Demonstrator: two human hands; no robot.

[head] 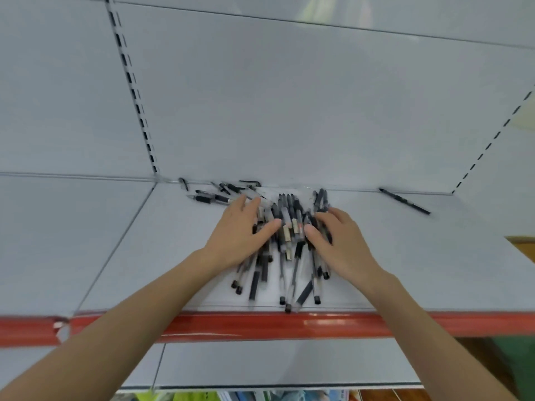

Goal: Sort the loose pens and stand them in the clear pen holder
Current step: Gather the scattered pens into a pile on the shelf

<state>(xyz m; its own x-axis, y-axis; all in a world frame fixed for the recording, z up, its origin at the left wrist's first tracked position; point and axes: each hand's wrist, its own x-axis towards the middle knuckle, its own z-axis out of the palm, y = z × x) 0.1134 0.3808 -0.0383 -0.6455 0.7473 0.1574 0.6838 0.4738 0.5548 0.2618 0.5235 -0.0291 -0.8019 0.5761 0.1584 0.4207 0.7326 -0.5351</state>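
A heap of loose pens point(289, 227) with clear barrels and black caps lies on a grey shelf point(405, 256), most of them pointing front to back. My left hand point(240, 233) rests flat on the heap's left side, fingers straight. My right hand point(338, 238) presses on the heap's right side, its fingers spread over the pens. Several more pens point(220, 195) lie scattered at the shelf's back left. A single black pen point(405, 201) lies apart at the back right. No clear pen holder is in view.
The shelf has a red front strip point(289, 325) and a grey back panel point(289, 111) with slotted uprights point(133, 91). A few pen ends overhang the front edge. Coloured goods point(231, 396) show on a lower shelf.
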